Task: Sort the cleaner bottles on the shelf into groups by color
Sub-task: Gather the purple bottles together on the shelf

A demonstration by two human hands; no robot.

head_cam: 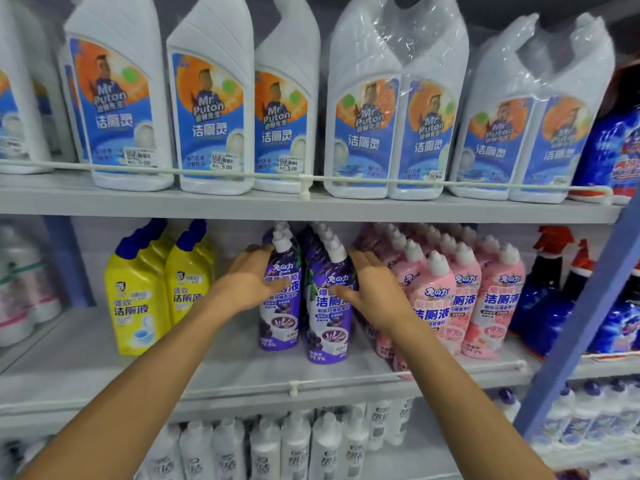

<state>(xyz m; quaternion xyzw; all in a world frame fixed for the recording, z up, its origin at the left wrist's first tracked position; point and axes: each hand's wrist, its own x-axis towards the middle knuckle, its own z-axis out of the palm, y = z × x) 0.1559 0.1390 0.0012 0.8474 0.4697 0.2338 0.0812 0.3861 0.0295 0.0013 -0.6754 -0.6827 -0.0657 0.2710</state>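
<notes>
Purple bottles [304, 299], white caps, between both hands

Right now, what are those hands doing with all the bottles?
A person is sorting cleaners by colour. The left hand and right hand press on either side of the purple bottles on the middle shelf, neither closed around one. Yellow bottles stand to their left, pink bottles to their right.

The left hand [251, 282] hides part of one purple bottle [281, 306], and the right hand [372, 289] covers the lower pink bottles [433, 299]. The white bottles [207, 98] lose their tops at the frame edge. The bottom shelf's bottles [294, 445] are blurred.
</notes>
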